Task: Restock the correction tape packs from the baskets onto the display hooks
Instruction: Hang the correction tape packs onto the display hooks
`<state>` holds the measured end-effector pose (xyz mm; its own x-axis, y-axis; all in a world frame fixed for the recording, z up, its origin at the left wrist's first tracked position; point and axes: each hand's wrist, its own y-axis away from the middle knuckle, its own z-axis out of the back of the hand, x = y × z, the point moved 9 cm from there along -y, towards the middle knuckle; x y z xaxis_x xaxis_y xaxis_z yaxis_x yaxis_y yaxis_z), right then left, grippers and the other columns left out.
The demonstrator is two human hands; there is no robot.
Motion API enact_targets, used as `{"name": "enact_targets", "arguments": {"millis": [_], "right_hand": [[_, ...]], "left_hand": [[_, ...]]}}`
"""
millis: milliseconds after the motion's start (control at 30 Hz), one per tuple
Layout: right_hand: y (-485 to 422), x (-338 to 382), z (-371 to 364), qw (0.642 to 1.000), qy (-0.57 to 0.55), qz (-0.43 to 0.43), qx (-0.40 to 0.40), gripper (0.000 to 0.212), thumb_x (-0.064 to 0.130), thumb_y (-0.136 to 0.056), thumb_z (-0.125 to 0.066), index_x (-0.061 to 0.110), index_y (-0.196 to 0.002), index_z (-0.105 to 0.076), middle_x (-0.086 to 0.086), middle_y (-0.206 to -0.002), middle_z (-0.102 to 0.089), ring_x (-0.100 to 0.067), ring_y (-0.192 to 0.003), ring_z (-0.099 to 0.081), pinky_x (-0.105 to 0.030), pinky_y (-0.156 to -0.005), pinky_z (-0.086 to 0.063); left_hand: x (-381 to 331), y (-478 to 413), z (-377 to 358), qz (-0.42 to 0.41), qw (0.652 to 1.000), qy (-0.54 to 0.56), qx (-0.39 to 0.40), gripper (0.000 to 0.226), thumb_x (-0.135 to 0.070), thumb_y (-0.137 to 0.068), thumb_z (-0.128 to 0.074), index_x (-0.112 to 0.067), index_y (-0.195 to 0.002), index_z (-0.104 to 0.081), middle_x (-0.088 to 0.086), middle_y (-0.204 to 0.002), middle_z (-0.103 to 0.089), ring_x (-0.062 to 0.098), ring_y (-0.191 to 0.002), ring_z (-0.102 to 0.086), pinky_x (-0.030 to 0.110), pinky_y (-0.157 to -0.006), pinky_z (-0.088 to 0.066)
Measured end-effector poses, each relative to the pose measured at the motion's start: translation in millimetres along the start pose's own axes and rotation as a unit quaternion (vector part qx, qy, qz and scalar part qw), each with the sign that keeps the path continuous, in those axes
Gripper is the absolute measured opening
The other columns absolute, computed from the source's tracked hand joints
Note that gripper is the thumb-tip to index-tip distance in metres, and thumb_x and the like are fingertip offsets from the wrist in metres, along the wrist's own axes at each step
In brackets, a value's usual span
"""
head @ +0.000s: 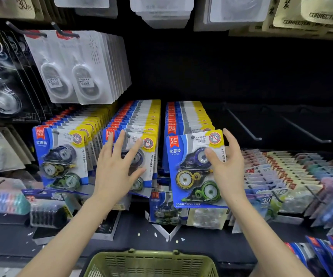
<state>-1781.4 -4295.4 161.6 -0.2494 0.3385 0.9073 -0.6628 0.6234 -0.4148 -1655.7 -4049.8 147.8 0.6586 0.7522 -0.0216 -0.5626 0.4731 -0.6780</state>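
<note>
Three rows of blue and yellow correction tape packs hang on display hooks. My left hand [117,164] lies flat with spread fingers on the front pack of the middle row [148,156]. My right hand [224,162] grips the right edge of the front pack of the right row [191,172], thumb on its face, fingers behind. That pack's hole sits on the hook tip [192,137]. The left row's front pack [61,158] hangs untouched. A green basket [151,262] sits at the bottom centre, its contents not visible.
Two bare metal hooks [245,126] [309,132] stick out to the right of the rows. White blister packs [77,66] hang at upper left. Pastel packs [281,170] fill the right shelf. More blue packs [331,254] lie at lower right.
</note>
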Motion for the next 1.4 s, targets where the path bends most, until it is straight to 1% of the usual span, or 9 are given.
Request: {"name": "enact_targets", "arguments": {"millis": [133, 333, 433, 600, 767, 900, 1067, 1167, 1400], "right_hand": [[-12, -17, -9, 1.000, -0.001, -0.008, 0.010, 0.058, 0.014, -0.095, -0.063, 0.025, -0.147, -0.039, 0.003, -0.134, -0.059, -0.005, -0.116, -0.059, -0.010, -0.088, -0.049], [-29, -40, -26, 0.999, 0.042, -0.003, 0.017, 0.063, 0.020, -0.098, -0.059, 0.029, -0.151, -0.028, 0.029, -0.133, -0.044, 0.007, -0.123, -0.048, -0.037, -0.110, -0.042], [-30, -49, -29, 0.998, 0.060, -0.002, 0.004, 0.065, 0.026, -0.098, -0.058, 0.029, -0.153, -0.024, 0.013, -0.142, -0.046, -0.008, -0.130, -0.047, -0.042, -0.110, -0.041], [-12, -68, -11, 0.989, 0.126, -0.028, -0.075, 0.070, 0.038, -0.094, -0.062, 0.024, -0.152, -0.025, -0.007, -0.124, -0.053, -0.022, -0.112, -0.054, -0.049, -0.097, -0.048], [59, -105, 12, 0.986, 0.085, -0.074, -0.122, 0.043, 0.035, -0.096, -0.060, 0.017, -0.133, -0.045, -0.003, -0.109, -0.059, -0.009, -0.097, -0.059, -0.027, -0.088, -0.049], [151, -174, -9, 0.978, 0.080, -0.187, -0.045, 0.018, 0.023, -0.096, -0.061, 0.013, -0.110, -0.054, 0.009, -0.087, -0.057, 0.003, -0.077, -0.055, -0.007, -0.070, -0.042], [293, -298, -65, 0.898, 0.149, -0.383, 0.153, 0.013, 0.016, -0.092, -0.067, 0.005, -0.097, -0.063, -0.001, -0.082, -0.064, -0.023, -0.085, -0.062, -0.027, -0.076, -0.047], [357, -342, -86, 0.845, 0.145, -0.465, 0.223, 0.016, 0.016, -0.095, -0.064, 0.002, -0.102, -0.063, -0.009, -0.090, -0.063, -0.024, -0.089, -0.059, -0.021, -0.068, -0.044], [434, -416, -114, 0.743, 0.136, -0.601, 0.263, 0.047, 0.031, -0.092, -0.068, 0.012, -0.133, -0.055, -0.007, -0.125, -0.064, -0.028, -0.113, -0.062, -0.044, -0.098, -0.051]], "left_hand": [[1, 1, -4, 0.003, 1.000, 0.013, 0.005, 0.085, -0.040, -0.075, -0.082, -0.028, -0.147, -0.040, 0.022, -0.155, -0.033, 0.048, -0.142, -0.028, 0.061, -0.097, -0.045], [1, 1, -5, 0.001, 1.000, 0.008, 0.013, 0.082, -0.043, -0.077, -0.079, -0.028, -0.148, -0.040, 0.020, -0.156, -0.032, 0.047, -0.143, -0.026, 0.060, -0.097, -0.045], [1, 1, -5, 0.002, 1.000, 0.009, 0.019, 0.081, -0.043, -0.077, -0.079, -0.027, -0.147, -0.043, 0.020, -0.156, -0.033, 0.047, -0.143, -0.027, 0.059, -0.095, -0.046], [1, 8, 2, 0.014, 0.999, 0.035, 0.011, 0.064, -0.049, -0.091, -0.059, -0.027, -0.148, -0.042, 0.019, -0.156, -0.033, 0.047, -0.143, -0.027, 0.059, -0.098, -0.044], [21, 82, 7, 0.096, 0.993, 0.066, -0.009, 0.057, -0.046, -0.097, -0.043, -0.018, -0.148, -0.044, 0.022, -0.152, -0.039, 0.042, -0.143, -0.031, 0.054, -0.107, -0.037], [47, 200, -45, 0.169, 0.977, 0.069, 0.113, 0.059, -0.044, -0.095, -0.039, -0.009, -0.141, -0.053, 0.029, -0.141, -0.049, 0.047, -0.133, -0.043, 0.057, -0.100, -0.043], [82, 352, -100, 0.230, 0.927, 0.024, 0.296, 0.057, -0.039, -0.093, -0.039, -0.006, -0.137, -0.052, 0.038, -0.127, -0.055, 0.057, -0.116, -0.052, 0.063, -0.087, -0.051], [97, 402, -108, 0.251, 0.914, 0.004, 0.319, 0.058, -0.040, -0.093, -0.038, -0.004, -0.140, -0.043, 0.035, -0.125, -0.058, 0.056, -0.114, -0.054, 0.063, -0.090, -0.050], [107, 426, -122, 0.308, 0.888, 0.063, 0.335, 0.063, -0.031, -0.094, -0.049, 0.000, -0.147, -0.035, 0.032, -0.124, -0.058, 0.051, -0.110, -0.056, 0.058, -0.086, -0.051]]}}
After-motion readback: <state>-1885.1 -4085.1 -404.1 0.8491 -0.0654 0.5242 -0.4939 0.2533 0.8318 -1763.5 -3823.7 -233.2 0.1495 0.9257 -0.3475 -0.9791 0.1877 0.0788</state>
